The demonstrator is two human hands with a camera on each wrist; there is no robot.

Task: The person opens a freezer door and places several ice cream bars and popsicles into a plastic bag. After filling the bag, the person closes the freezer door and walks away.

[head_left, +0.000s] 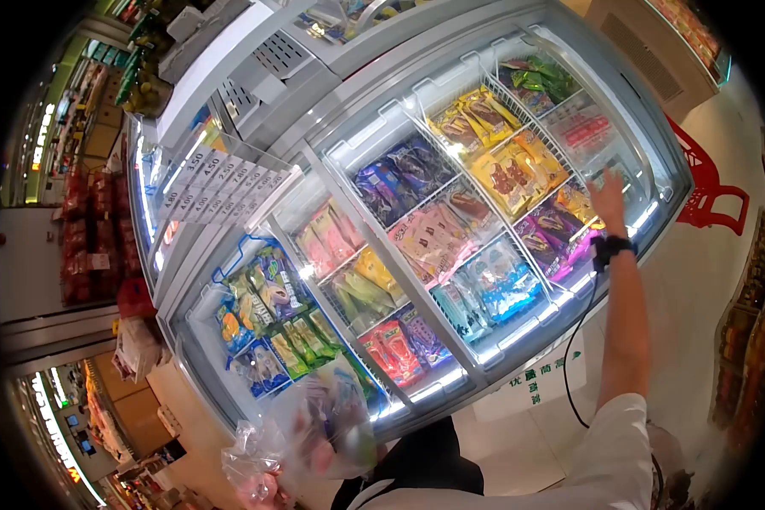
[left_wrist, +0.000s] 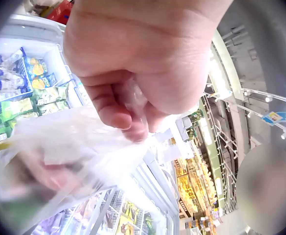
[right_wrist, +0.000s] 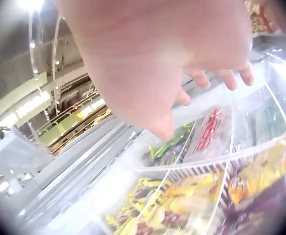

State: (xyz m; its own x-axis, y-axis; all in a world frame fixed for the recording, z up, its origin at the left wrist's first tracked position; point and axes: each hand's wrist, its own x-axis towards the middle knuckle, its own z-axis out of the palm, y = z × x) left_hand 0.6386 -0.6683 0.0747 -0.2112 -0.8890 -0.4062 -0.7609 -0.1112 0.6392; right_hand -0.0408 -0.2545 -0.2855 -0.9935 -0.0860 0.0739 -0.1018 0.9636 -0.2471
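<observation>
My right hand [head_left: 608, 200] reaches over the right end of a chest freezer [head_left: 476, 374]. In the right wrist view its fingers are extended and apart, above wire baskets, with nothing held. Close by are yellow ice cream packs [head_left: 518, 174], purple packs [head_left: 552, 238] and red-and-clear packs [right_wrist: 211, 129]. Low in the head view, my left hand [head_left: 259, 486] grips the gathered neck of a translucent plastic bag [left_wrist: 84, 142]. Its fingers curl round the plastic in the left wrist view. Pinkish and green contents show blurred through the bag, which hangs by the freezer's near left corner.
Price labels [head_left: 221, 183] stand on a clear panel at the freezer's left side. Dividing bars [head_left: 391, 268] cross the freezer top. Beyond its right end is a red plastic basket or cart part [head_left: 714, 195]. A black cable [head_left: 574, 357] hangs from my right wrist.
</observation>
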